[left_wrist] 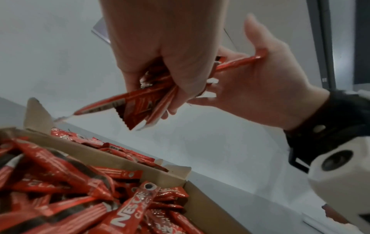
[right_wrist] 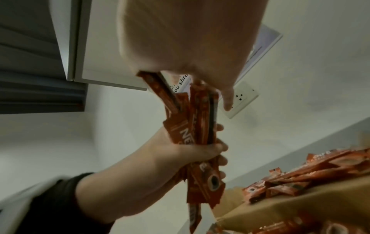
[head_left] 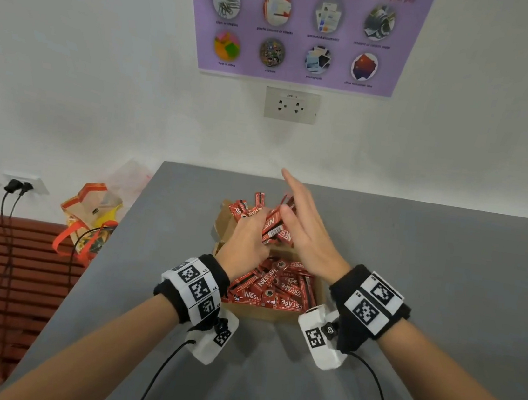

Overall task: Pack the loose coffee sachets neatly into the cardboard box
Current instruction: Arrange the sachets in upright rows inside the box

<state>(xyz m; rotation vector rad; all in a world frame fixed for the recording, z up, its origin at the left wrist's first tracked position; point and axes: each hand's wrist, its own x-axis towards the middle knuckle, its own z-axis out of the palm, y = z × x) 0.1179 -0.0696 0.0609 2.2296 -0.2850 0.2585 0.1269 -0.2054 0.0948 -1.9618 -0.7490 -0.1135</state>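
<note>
Over the open cardboard box (head_left: 258, 313) my left hand (head_left: 250, 233) grips a bundle of red coffee sachets (head_left: 274, 227) upright in its fist. My right hand (head_left: 301, 219) is flat with straight fingers, its palm pressed against the bundle's end. The left wrist view shows the left hand (left_wrist: 166, 66) curled round the sachets (left_wrist: 142, 102), and the right hand (left_wrist: 260, 88) touching their far end. The box (left_wrist: 202, 204) holds several more loose sachets (left_wrist: 128, 216) lying in disorder. Other sachets (head_left: 245, 209) lie on the far flap.
The box sits on a grey table (head_left: 428, 286) set against a white wall with a socket (head_left: 291, 105) and a purple poster (head_left: 307, 29). Left of the table's edge stand a clear bag with orange handles (head_left: 91, 215) and plugged cables (head_left: 18, 186).
</note>
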